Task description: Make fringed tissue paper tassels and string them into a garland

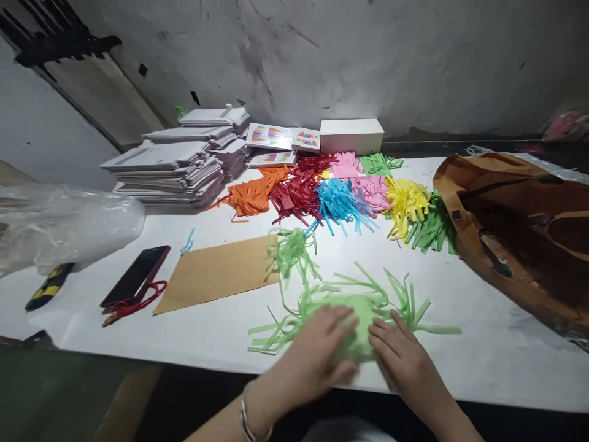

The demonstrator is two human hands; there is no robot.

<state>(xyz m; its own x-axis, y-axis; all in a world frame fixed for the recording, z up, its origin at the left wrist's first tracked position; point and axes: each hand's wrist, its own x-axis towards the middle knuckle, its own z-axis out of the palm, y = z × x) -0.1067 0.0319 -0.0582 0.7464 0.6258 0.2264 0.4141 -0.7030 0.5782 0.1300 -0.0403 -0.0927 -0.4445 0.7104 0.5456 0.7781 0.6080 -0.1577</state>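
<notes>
Presses the left hand [322, 341] loosely on light green fringed paper [363, 307], fingers a little bent, thumb apart, outline blurred by motion. Lays the right hand [405, 353] along the right side of the same paper, fingers extended and only slightly spread, clamped on nothing visible; impossible to tell whether any edge is pinched beneath. Probably steadies the thin, springy paper from both sides, so as to hold the middle flat while leaving the strips loose at either end. Wears a bracelet [246, 414] on the left wrist.

Just beyond, a pale green bundle [292, 248] overlapping the right end of a brown sheet [221, 270]. Farther left, a phone [138, 273] with a red cord [138, 305], then a clear plastic bag [101, 218]. Behind, side by side, fringed pieces in orange [252, 197], dark red [294, 196], blue [338, 199], pink [370, 190], yellow [407, 199] and darker green [432, 227], perhaps grouped by colour for easy sorting. To the right, a large brown bag [519, 245], gaping.

At the back, stacked white packets [161, 156], small printed boxes [271, 135] and a plain white box [352, 136]. Underneath, a white-covered worktop [506, 368], with the light green fringed paper near its front edge; behind, a scuffed grey wall [414, 67].
</notes>
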